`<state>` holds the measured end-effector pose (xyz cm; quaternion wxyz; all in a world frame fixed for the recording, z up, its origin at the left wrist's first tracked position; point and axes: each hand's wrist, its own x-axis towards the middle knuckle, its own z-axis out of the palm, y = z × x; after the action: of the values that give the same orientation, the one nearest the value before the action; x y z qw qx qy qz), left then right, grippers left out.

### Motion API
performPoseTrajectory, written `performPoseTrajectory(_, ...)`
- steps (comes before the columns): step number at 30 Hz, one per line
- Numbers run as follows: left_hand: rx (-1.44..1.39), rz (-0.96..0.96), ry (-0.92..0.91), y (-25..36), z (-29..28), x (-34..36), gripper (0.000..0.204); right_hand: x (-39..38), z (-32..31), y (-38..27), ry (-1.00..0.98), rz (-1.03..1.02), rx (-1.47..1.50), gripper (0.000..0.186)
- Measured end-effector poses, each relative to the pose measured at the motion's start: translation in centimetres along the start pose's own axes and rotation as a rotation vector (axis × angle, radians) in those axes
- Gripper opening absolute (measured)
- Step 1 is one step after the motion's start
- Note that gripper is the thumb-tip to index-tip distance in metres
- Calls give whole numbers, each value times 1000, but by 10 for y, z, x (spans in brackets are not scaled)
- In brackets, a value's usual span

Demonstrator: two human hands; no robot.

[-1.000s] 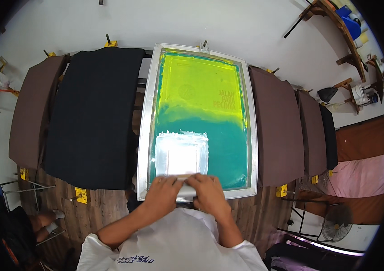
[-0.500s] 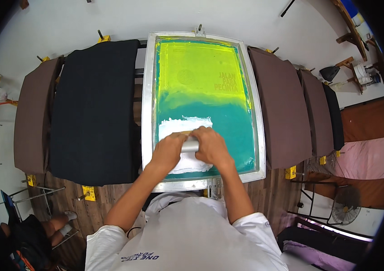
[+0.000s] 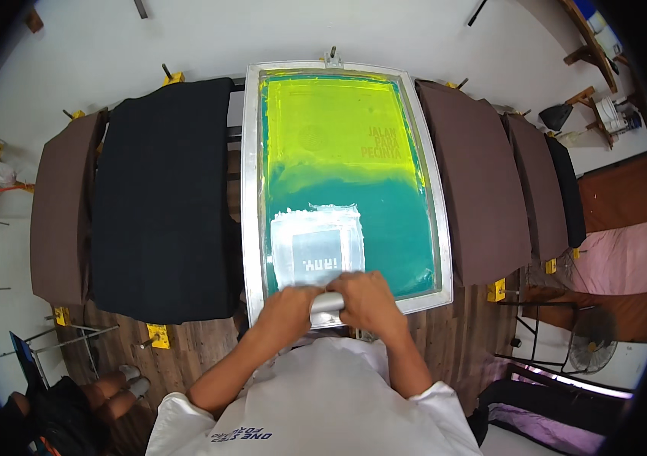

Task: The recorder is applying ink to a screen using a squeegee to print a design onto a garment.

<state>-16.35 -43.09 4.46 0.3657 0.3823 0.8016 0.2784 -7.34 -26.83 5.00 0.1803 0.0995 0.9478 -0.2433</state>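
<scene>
While the person in the white T-shirt point(image 3: 331, 387) faces the near end of a metal-framed printing screen point(image 3: 252, 190), I see both hands clenched on one squeegee point(image 3: 328, 303). Its silvery, rounded handle shows in the gap between them, so the tool lies squarely within the grip, at the near end of the screen. The left hand point(image 3: 287, 310) grasps the left part and the right hand point(image 3: 371, 300) the right, the two close together. The blade is hidden from me, so I cannot tell whether it touches the mesh point(image 3: 392, 220). Just beyond the knuckles spreads a patch of white ink point(image 3: 316, 222), with a greyer rectangle in it bearing upside-down lettering. Teal mesh lies to its right, and a yellow-green layer point(image 3: 331, 114) covers the far part of the screen.

Left of the screen sits a black fabric-covered board point(image 3: 164, 197), with a brown board point(image 3: 69, 213) past it; on the right, more brown boards point(image 3: 477, 182) stand in a row. Yellow clamp blocks point(image 3: 158, 336) show at their near ends. Over to the right is a round fan point(image 3: 592, 340), and at lower left I notice another person's legs point(image 3: 114, 395) in pale socks
</scene>
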Motion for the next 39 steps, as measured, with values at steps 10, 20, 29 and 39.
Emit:
performPoseTrajectory(10,264,295,411,-44,52,9,54,1,53,19,404,-114,-47,45)
performPoseTrajectory(20,-8,217,236,0,-13,13,49,11,0,4,226,-90,-18,40)
performPoseTrajectory(29,261,239,233,-13,32,-7,66,-8,53,14,350,-117,39,45)
performPoseTrajectory(39,167,256,251,4,-22,40,55,42,6,24,381,-153,-84,29)
